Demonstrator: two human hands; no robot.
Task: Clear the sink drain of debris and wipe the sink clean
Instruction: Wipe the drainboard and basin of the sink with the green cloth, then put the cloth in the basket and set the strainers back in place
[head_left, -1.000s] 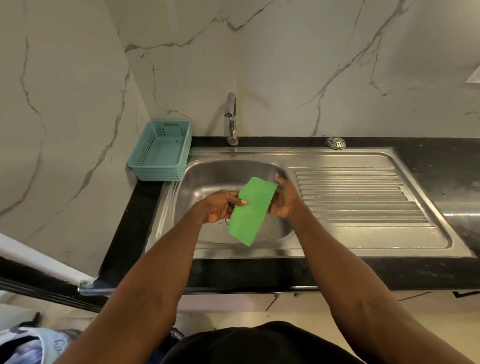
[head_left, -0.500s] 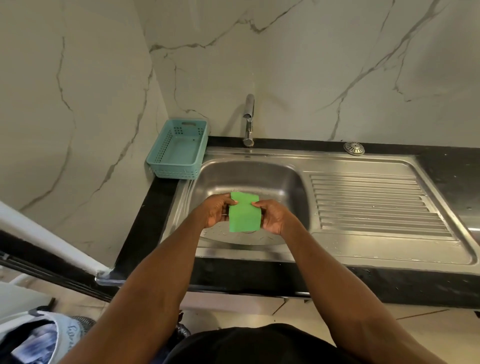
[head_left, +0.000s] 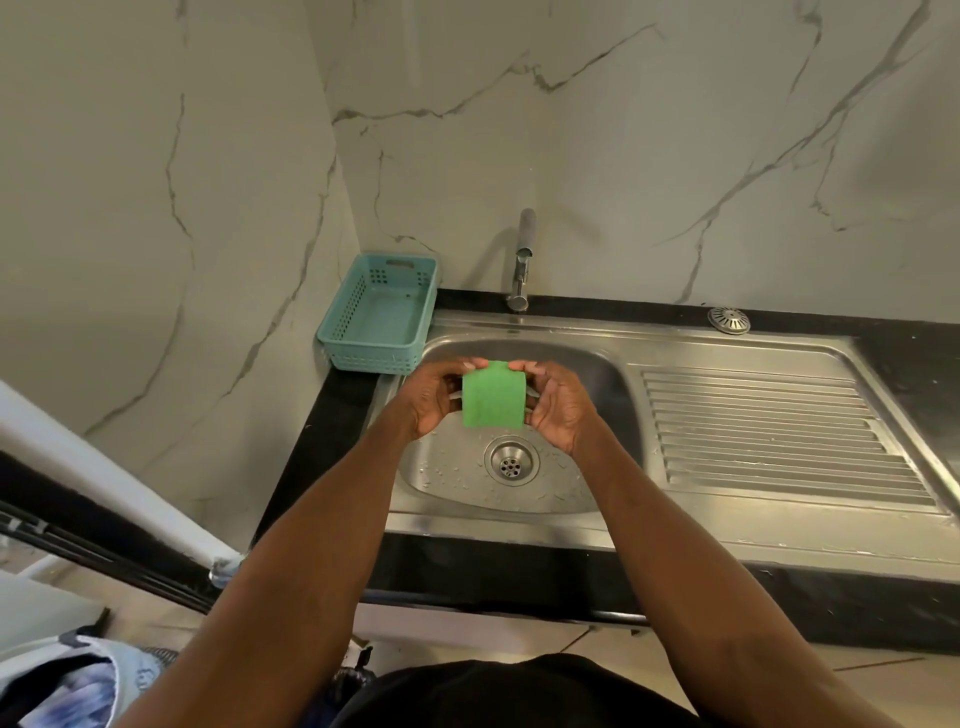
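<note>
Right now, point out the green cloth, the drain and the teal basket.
green cloth (head_left: 492, 397): head view, middle of its folded face.
drain (head_left: 511, 462): head view, centre of the perforated strainer.
teal basket (head_left: 373, 349): head view, near slotted wall.

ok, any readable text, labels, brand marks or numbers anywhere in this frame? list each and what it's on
None readable.
Green cloth, held by both hands over the sink: no print.
Teal basket: no label visible.
Tap, drain, strainer: no marking visible.
Fabric bottom left: patterned, too blurred to tell if any is lettering.
</note>
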